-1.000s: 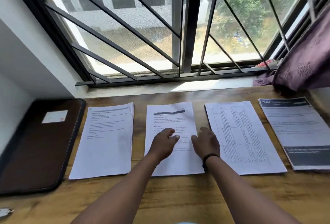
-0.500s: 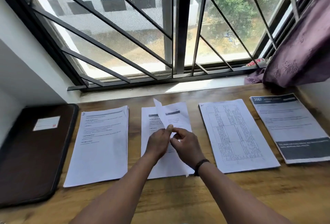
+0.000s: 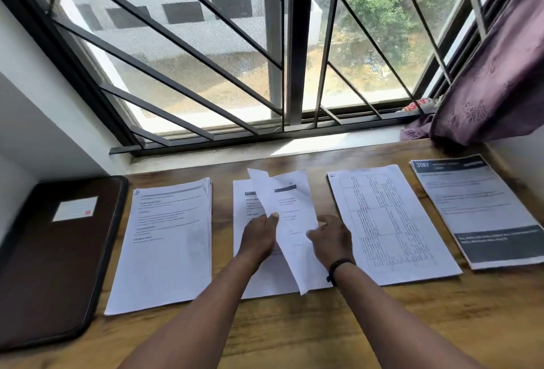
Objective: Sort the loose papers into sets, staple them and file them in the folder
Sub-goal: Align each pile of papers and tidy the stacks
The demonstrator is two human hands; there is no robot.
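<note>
- My left hand (image 3: 260, 236) pinches the lifted sheet (image 3: 290, 221) at its left edge, thumb on top of the paper, the other fingers curled beneath it out of sight.
- My right hand (image 3: 331, 240) meets the same sheet at its right edge, fingers bent and lightly spread; they touch the paper, but I cannot tell whether they close on it or only steady it.
- The sheet tilts up between my two hands, its far corner raised toward the window (image 3: 265, 44) and its near corner hanging past my wrists.
- Directly beneath both hands lies the middle stack (image 3: 245, 200), flat on the wooden desk (image 3: 294, 333), its left part showing beside my left hand.
- Just left of my left hand lies another stack of printed pages (image 3: 167, 245), apart from the middle one.
- Farther left, beyond that stack, lies the dark folder (image 3: 56, 259), closed, with a pale label on its cover.
- Just right of my right hand lies the stack with a printed table (image 3: 388, 221), close to my wrist, where I wear a black band (image 3: 338, 265).
- Farthest right lies the stack with dark header bands (image 3: 477, 209), well apart from my grip, below the purple curtain (image 3: 494, 74).
</note>
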